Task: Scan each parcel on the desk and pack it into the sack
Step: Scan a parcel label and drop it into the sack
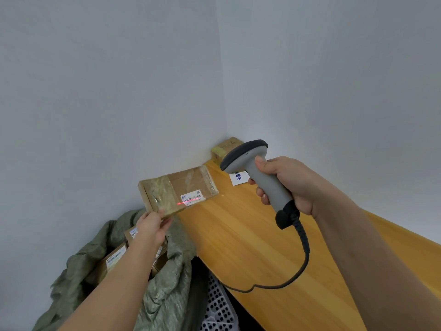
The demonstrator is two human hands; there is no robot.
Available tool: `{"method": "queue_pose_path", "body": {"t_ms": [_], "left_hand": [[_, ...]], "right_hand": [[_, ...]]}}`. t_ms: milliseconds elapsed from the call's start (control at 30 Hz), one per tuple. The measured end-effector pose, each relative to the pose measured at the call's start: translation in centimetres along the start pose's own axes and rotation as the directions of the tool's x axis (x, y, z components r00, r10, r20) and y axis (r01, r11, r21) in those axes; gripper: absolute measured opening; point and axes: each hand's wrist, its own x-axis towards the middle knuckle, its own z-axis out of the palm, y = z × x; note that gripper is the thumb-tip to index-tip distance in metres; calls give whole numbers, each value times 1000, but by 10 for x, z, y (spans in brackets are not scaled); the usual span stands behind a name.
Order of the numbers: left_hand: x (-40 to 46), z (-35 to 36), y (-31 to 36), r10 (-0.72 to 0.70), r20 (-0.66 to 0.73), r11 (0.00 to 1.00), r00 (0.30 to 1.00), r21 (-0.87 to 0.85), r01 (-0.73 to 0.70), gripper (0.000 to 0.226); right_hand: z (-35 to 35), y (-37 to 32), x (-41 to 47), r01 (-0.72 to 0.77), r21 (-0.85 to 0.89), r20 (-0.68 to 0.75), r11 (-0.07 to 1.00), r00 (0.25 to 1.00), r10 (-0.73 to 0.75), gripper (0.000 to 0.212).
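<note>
Scanning step | my left hand [152,223] pinched the parcel [177,189] label-up above the sack [167,278], ready to drop | my right hand [284,182] gripped the scanner [257,173], beam crossing the label [194,196] beside the sack-side desk [262,247] edge.

One head-worn wide-angle view, looking forward and down

It faces a far wall corner [225,137], close above the wooden desk [250,235] on the right and a green sack [167,283] at near left; straight edges bow

Sack [167,283] left of desk [262,247] (parcels [114,258] inside); box [225,149] in desk's far corner.
</note>
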Motion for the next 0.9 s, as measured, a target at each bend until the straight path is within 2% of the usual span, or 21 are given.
{"method": "queue_pose_path", "body": {"t_ms": [200,400,467,533,700,900], "left_hand": [[-11,-13,-7,-4,-14,1000,1000,-12,4,47],[-19,-56,-10,-17,-100,996,995,-87,8,36],[-22,-81,-8,-14,-151,988,988,-155,-10,30],[-21,-109,-5,-26,-235,976,972,-217,-26,36],[-17,-167,2,-54,-406,969,912,-243,-50,39],[-16,-191,10,-88,-446,969,891,-244,-26,39]], "right_hand": [[7,9,11,-31,18,19,999,999,31,39],[33,30,36,-80,70,117,994,991,72,39],[47,41,45,-93,48,152,994,985,85,43],[64,52,53,-100,20,189,995,977,94,48],[100,76,63,-129,-46,257,991,957,137,52],[134,84,75,-152,-41,248,988,956,157,46]]}}
